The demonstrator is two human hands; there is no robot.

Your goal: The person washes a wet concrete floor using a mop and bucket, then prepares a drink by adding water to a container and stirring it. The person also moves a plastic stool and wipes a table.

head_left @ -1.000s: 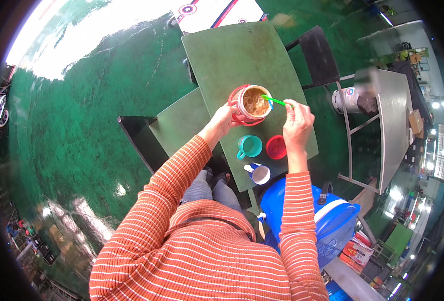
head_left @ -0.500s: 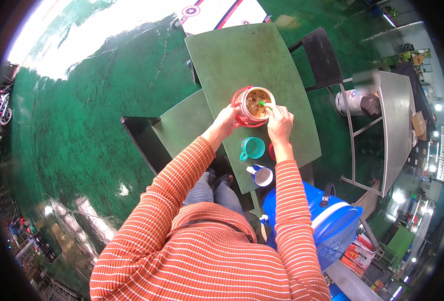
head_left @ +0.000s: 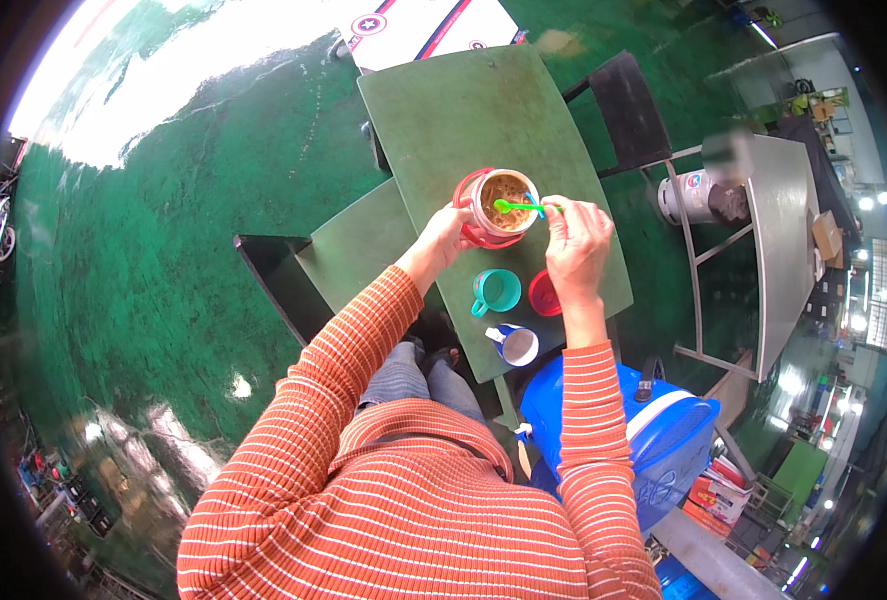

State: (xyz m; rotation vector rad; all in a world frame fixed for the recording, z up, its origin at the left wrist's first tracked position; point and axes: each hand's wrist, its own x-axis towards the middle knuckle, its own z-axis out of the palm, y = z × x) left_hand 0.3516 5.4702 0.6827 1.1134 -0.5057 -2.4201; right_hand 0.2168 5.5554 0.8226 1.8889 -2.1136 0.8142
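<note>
Holds a red-handled tub (head_left: pixel 507 172) in left hand (head_left: pixel 446 233), a green spoon (head_left: pixel 524 208) across its mouth in right hand (head_left: pixel 579 243), between the table's (head_left: pixel 473 115) side edges

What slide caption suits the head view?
Left hand holds a red-trimmed container, right hand a green spoon over it.

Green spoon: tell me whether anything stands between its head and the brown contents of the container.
Nothing visible does. The right hand holds the green spoon with its head over the brown contents in the open container. A small blue piece shows by the handle near the rim, away from the head.
</note>
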